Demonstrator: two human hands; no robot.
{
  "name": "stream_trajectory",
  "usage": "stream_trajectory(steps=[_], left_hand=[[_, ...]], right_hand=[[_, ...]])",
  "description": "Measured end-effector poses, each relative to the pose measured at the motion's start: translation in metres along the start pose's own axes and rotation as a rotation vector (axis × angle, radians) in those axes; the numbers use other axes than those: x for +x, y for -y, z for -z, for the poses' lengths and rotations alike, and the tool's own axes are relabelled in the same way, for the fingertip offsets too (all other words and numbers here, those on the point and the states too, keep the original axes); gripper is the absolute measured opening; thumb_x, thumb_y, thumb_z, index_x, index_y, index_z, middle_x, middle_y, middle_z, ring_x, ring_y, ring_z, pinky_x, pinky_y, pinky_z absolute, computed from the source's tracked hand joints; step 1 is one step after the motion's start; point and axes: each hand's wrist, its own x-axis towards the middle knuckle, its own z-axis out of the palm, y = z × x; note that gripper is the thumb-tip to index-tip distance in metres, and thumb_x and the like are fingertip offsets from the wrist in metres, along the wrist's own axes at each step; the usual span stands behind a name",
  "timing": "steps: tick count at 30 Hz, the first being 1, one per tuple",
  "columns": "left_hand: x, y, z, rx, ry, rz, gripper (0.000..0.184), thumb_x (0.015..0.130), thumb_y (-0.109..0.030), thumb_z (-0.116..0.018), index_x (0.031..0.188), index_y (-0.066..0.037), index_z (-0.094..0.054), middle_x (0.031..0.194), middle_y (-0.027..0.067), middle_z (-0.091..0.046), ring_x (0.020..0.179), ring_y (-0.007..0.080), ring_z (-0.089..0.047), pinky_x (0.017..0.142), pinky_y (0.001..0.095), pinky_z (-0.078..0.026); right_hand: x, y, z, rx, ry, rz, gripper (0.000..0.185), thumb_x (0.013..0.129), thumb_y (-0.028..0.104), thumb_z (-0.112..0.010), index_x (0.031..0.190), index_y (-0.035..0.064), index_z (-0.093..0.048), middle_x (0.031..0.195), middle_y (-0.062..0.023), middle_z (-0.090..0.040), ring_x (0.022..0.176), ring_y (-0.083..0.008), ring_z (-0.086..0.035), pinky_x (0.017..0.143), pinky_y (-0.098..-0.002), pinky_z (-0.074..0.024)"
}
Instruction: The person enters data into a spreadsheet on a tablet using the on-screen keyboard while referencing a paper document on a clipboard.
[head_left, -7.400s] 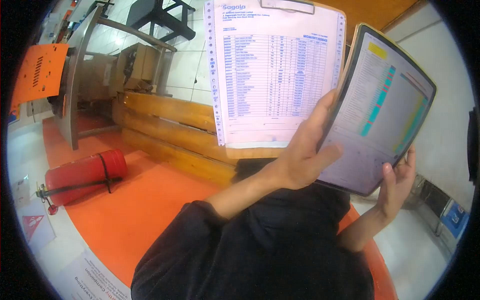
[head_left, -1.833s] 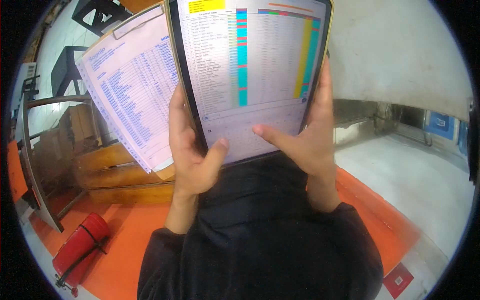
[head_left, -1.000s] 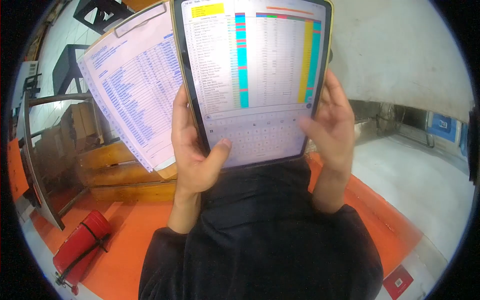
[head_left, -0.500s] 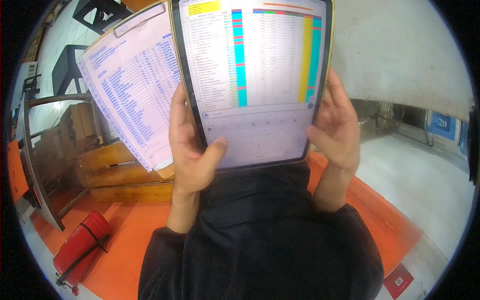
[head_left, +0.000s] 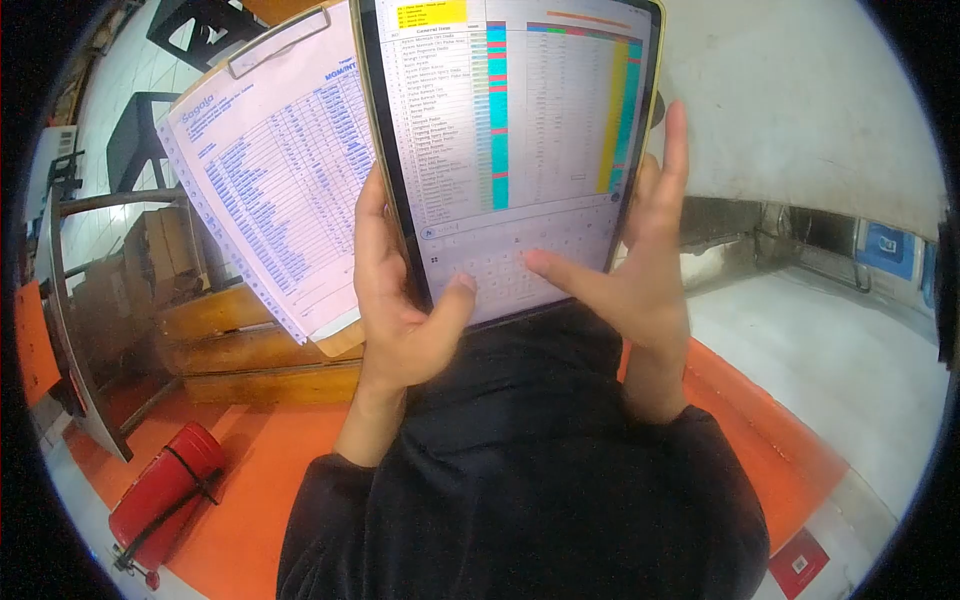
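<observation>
A tablet in a yellowish-edged case shows a coloured spreadsheet above an on-screen keyboard. Its lower left side rests in my left hand, fingers behind the case and thumb over the keys. On the opposite edge, my right hand supports the tablet, its thumb reaching across to the middle of the keyboard. One right finger points upward, off the edge, while the others are partly hidden behind the case. Left of the tablet and partly covered by it, a clipboard holds a printed form filled with table rows.
A red fire extinguisher lies on the orange floor at lower left. Wooden slats are under the clipboard, with cardboard boxes beyond. A pale surface extends along the right, near a blue sign.
My right thumb has moved left from the tablet's edge to mid-keyboard, and a right finger has straightened upward. The tablet has turned and shifted slightly right; my left hand moved with it.
</observation>
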Motion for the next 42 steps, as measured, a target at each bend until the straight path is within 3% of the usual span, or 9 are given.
stream_trajectory(steps=[2,5,7,10,14,19,32,38,42], left_hand=[[0.002,0.001,0.005,-0.024,0.094,-0.045,0.088,0.065,0.007,-0.051,0.145,0.006,-0.012,0.141,0.0212,-0.034,0.134,0.0285,-0.032,0.111,0.0374,-0.024],[0.003,0.003,0.005,-0.081,0.099,-0.039,0.088,0.065,0.007,-0.051,0.145,0.006,-0.013,0.140,0.0210,-0.034,0.133,0.0284,-0.033,0.111,0.0372,-0.024],[0.002,0.005,0.004,-0.060,0.088,-0.048,0.088,0.065,0.007,-0.051,0.145,0.006,-0.013,0.140,0.0210,-0.034,0.133,0.0284,-0.033,0.111,0.0371,-0.024],[-0.001,0.003,0.002,-0.017,0.069,-0.048,0.088,0.066,0.007,-0.051,0.145,0.006,-0.013,0.141,0.0210,-0.033,0.134,0.0284,-0.033,0.111,0.0369,-0.024],[-0.003,0.004,-0.003,-0.038,0.029,0.003,0.094,0.060,-0.001,-0.058,0.144,0.006,-0.016,0.143,0.0174,-0.032,0.135,0.0279,-0.029,0.113,0.0374,-0.019],[-0.005,0.005,-0.004,0.007,0.038,-0.030,0.093,0.062,-0.001,-0.058,0.144,0.005,-0.016,0.143,0.0171,-0.032,0.135,0.0274,-0.029,0.113,0.0375,-0.019],[-0.003,0.009,0.001,-0.002,0.071,-0.037,0.092,0.062,0.000,-0.056,0.144,0.005,-0.016,0.143,0.0168,-0.032,0.135,0.0267,-0.030,0.112,0.0367,-0.020],[-0.007,0.012,0.001,-0.055,0.032,-0.011,0.093,0.062,0.003,-0.056,0.145,0.005,-0.014,0.144,0.0173,-0.030,0.136,0.0262,-0.028,0.113,0.0365,-0.018],[0.000,0.012,0.006,-0.151,0.122,-0.009,0.093,0.063,0.007,-0.054,0.145,0.005,-0.011,0.146,0.0184,-0.027,0.137,0.0262,-0.027,0.113,0.0362,-0.019]], right_hand=[[0.000,0.001,0.001,0.103,-0.005,-0.013,0.125,0.063,0.004,-0.083,0.146,0.0005,0.010,0.131,-0.0211,-0.046,0.121,-0.0277,-0.048,0.102,-0.0365,-0.0380],[0.000,-0.002,0.003,0.209,0.029,-0.045,0.110,0.070,0.001,-0.077,0.145,-0.0041,0.003,0.131,-0.0199,-0.046,0.119,-0.0245,-0.049,0.101,-0.0350,-0.0398],[0.000,-0.006,0.000,0.246,-0.072,-0.060,0.092,0.077,-0.002,-0.071,0.144,-0.0071,-0.009,0.128,-0.0176,-0.049,0.116,-0.0206,-0.052,0.098,-0.0326,-0.0419],[0.000,-0.011,0.000,0.339,-0.109,-0.102,0.079,0.080,-0.001,-0.068,0.142,-0.0074,-0.019,0.124,-0.0159,-0.052,0.113,-0.0183,-0.053,0.096,-0.0308,-0.0433],[0.001,-0.008,-0.003,0.340,-0.130,-0.115,0.075,0.081,0.001,-0.069,0.140,-0.0075,-0.024,0.122,-0.0152,-0.054,0.111,-0.0179,-0.055,0.095,-0.0301,-0.0445],[0.002,-0.005,-0.008,0.305,-0.183,-0.105,0.071,0.078,0.003,-0.073,0.135,-0.0069,-0.032,0.122,-0.0152,-0.054,0.110,-0.0182,-0.055,0.093,-0.0305,-0.0459],[-0.001,-0.009,-0.004,0.321,-0.196,-0.127,0.067,0.081,0.001,-0.069,0.135,-0.0092,-0.030,0.123,-0.0156,-0.053,0.110,-0.0185,-0.055,0.095,-0.0305,-0.0440],[-0.002,-0.004,-0.005,0.334,-0.213,-0.177,0.069,0.082,-0.002,-0.066,0.138,-0.0108,-0.026,0.129,-0.0187,-0.049,0.118,-0.0201,-0.051,0.100,-0.0314,-0.0399],[-0.003,-0.004,-0.001,0.347,-0.222,-0.132,0.072,0.080,-0.006,-0.064,0.139,-0.0107,-0.023,0.135,-0.0222,-0.044,0.124,-0.0238,-0.045,0.105,-0.0345,-0.0348]])
